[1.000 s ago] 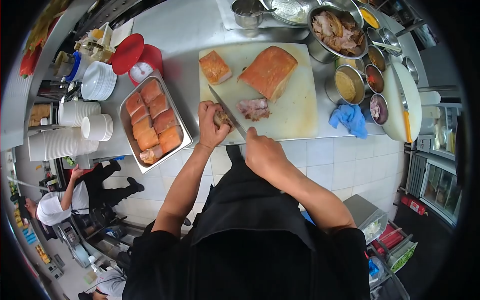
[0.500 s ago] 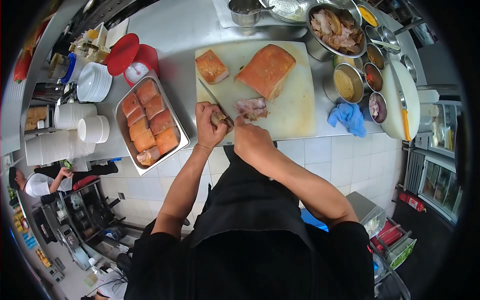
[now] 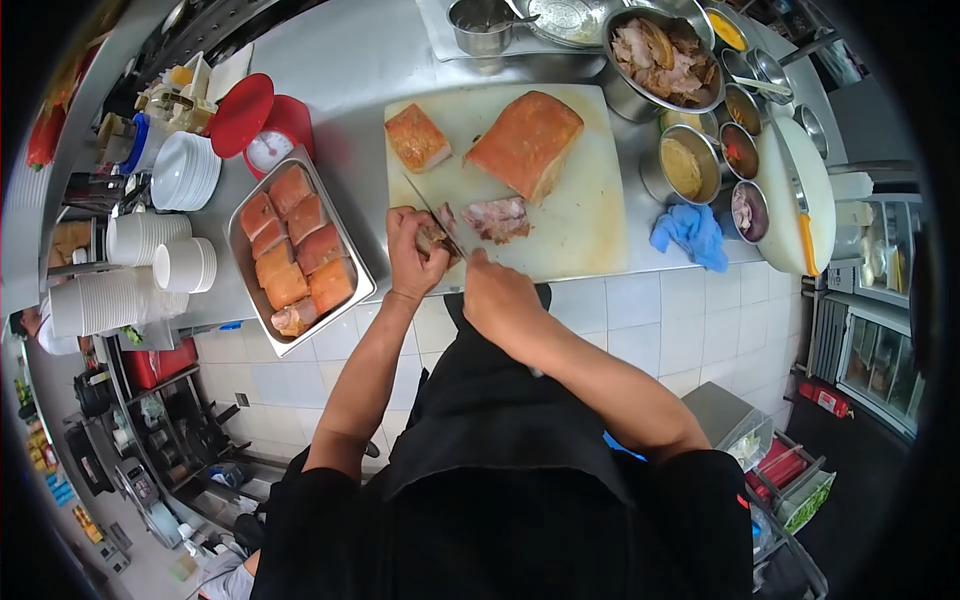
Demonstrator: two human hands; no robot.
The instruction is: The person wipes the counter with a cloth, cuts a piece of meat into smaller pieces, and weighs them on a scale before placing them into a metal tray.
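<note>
- Since the frame half a second ago, a small sliver of meat (image 3: pixel 447 216) has come to lie on the board (image 3: pixel 585 235), and the right hand (image 3: pixel 497 292) has drawn slightly nearer the worktop's (image 3: pixel 345 55) front edge.
- The right hand is wrapped round the handle of the knife (image 3: pixel 422 196), hiding it; the blade points toward the board's far left corner.
- The left hand (image 3: pixel 418 255) has its grip clamped on a meat piece (image 3: pixel 430 238) at the board's front left corner; fingers cover much of it, and I cannot tell whether the blade touches it.
- A pale chunk (image 3: pixel 497 218) lies right of the sliver; the large skin-on slab (image 3: pixel 525 143) and a smaller block (image 3: pixel 417 138) sit toward the board's far edge.
- A co-worker (image 3: pixel 60 328) at far left is mostly hidden behind stacked tubs.
- A narrow bare strip of worktop separates the tray (image 3: pixel 367 281) from the board.
- The board's front right corner is open, with a blue cloth (image 3: pixel 690 237) just beyond, by the worktop's front edge.
</note>
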